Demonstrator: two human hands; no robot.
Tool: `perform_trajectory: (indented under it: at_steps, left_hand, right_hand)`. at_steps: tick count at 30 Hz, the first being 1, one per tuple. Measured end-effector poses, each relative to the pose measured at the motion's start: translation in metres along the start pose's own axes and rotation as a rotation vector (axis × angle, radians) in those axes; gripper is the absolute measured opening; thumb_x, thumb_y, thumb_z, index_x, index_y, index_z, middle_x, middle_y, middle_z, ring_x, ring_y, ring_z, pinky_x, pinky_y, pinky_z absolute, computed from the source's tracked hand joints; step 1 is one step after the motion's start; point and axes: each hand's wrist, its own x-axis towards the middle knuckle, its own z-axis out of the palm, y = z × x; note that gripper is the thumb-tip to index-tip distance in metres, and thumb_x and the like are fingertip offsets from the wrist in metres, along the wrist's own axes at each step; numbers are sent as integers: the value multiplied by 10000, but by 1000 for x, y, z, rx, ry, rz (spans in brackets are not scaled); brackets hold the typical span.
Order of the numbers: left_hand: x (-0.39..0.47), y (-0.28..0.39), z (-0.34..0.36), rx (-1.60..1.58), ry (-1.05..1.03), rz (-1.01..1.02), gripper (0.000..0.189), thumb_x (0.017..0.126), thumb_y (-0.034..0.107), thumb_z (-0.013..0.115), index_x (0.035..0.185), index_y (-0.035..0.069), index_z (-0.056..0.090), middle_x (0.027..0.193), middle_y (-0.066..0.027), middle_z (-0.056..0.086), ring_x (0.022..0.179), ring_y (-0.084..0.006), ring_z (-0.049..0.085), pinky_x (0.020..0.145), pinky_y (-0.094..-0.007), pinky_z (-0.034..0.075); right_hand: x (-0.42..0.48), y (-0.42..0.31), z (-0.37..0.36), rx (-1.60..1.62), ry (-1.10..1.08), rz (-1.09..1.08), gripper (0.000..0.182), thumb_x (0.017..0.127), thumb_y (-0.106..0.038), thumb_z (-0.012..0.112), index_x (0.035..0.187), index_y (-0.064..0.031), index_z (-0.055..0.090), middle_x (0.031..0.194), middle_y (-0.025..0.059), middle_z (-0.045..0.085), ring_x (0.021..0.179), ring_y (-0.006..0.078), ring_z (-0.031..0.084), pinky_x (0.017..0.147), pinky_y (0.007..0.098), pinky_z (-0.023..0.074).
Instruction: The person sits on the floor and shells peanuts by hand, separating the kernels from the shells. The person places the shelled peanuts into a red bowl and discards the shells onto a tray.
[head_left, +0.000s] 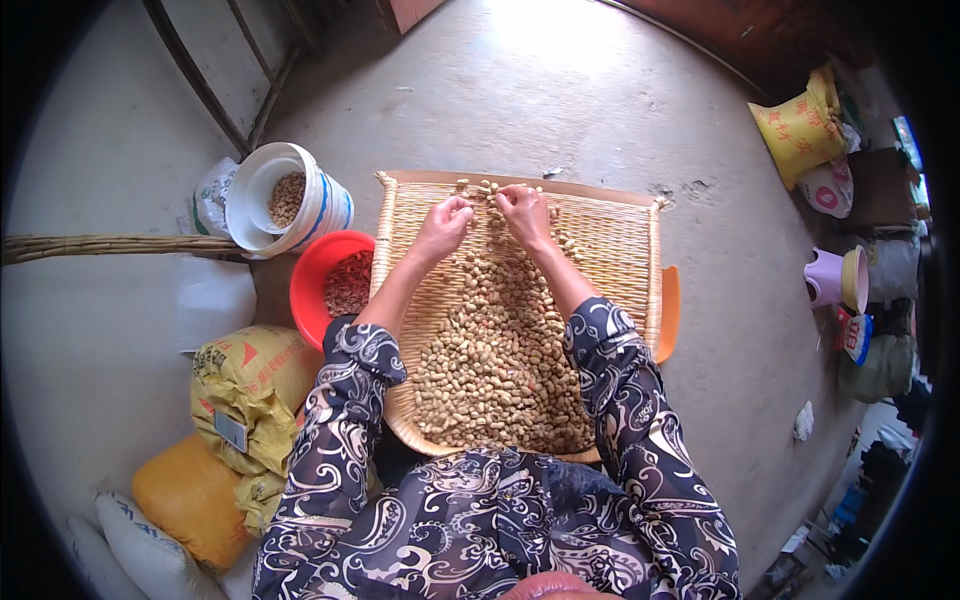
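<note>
A large woven winnowing basket (615, 255) lies before me, its flat edge away from me. Unshelled peanuts (487, 360) are heaped in its near half, and a thinner trail runs up to the far edge. Near that far edge, my left hand (448, 227) hovers with curled fingers beside a few peanuts; whether it holds one is too small to tell. My right hand (526, 214) is just to its right, fingertips bent down among the peanuts at the top of the trail. What lies between those fingertips is hidden.
Left of the basket stand a red basin (304, 289) with reddish bits and a white bucket (326, 202) whose inner bowl holds shelled-looking pieces. Filled sacks (255, 367) crowd the lower left. An orange plastic object (670, 315) projects from under the basket's right side. A purple stool (825, 277) stands far right.
</note>
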Motion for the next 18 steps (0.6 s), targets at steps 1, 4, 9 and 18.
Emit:
perform_trajectory:
  at_steps: [1,4,9,18]
  left_hand:
    - [-14,16,-4,-322,-82,-101,74,985,129,524,946,67,536,627,55,434,448,-43,359,379,-216,285]
    - [-33,20,-27,-677,-224,-93,150,990,149,417,907,87,524,604,61,387,438,-44,279,373,-195,229]
    - [-37,19,-41,-561,-59,-136,299,1045,314,468,833,110,525,633,58,436,469,-37,329,389,-188,251]
    - [25,-4,-31,773,425,224,275,963,285,582,981,48,719,862,-149,723,784,-321,695,706,-426,524]
  right_hand:
    - [3,0,2,-110,-18,-31,247,891,-275,656,939,-54,756,875,169,735,828,310,722,738,428,563]
    - [10,-8,7,-348,-93,-75,230,889,-258,651,914,-50,747,905,178,730,852,341,716,750,455,564]
    - [14,-2,11,-272,-90,-130,214,885,-233,631,889,-38,720,846,167,714,720,338,679,669,453,545]
    - [-40,1,-20,1359,-267,581,112,941,-157,528,861,-99,581,736,8,593,594,85,524,449,240,373]
